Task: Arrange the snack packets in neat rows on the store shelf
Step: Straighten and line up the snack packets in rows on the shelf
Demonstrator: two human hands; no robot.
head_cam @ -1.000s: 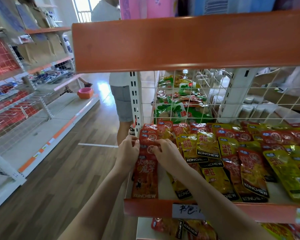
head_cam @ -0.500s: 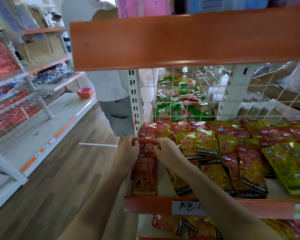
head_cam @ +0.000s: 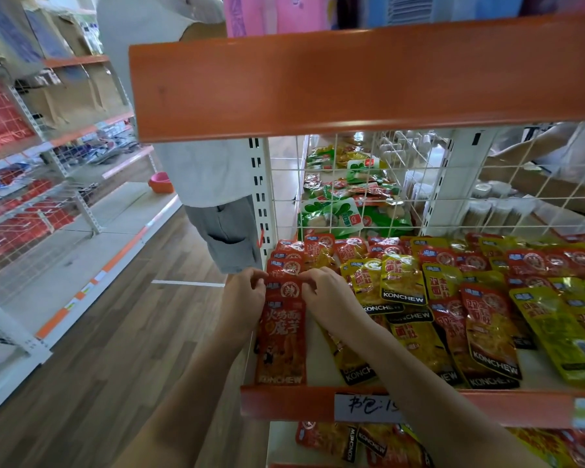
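Note:
A column of red snack packets (head_cam: 282, 336) lies at the left end of the store shelf (head_cam: 318, 401). My left hand (head_cam: 244, 295) pinches the left edge of a red packet (head_cam: 289, 289) in that column. My right hand (head_cam: 325, 295) pinches the same packet's right edge. To the right lie overlapping yellow packets (head_cam: 402, 282) and more red packets (head_cam: 490, 329), all marked KONCHEW, in loose rows.
An orange upper shelf (head_cam: 352, 79) hangs close above. A white wire grid (head_cam: 368, 184) backs the shelf, with green packets (head_cam: 331, 214) behind it. A person in grey shorts (head_cam: 223, 228) stands in the aisle just left of the shelf. Another shelving unit (head_cam: 48, 197) lines the left side.
The person in the aisle has come closer, now right beside the shelf's upright. My hands stay on the red packet at the left column, barely shifted.

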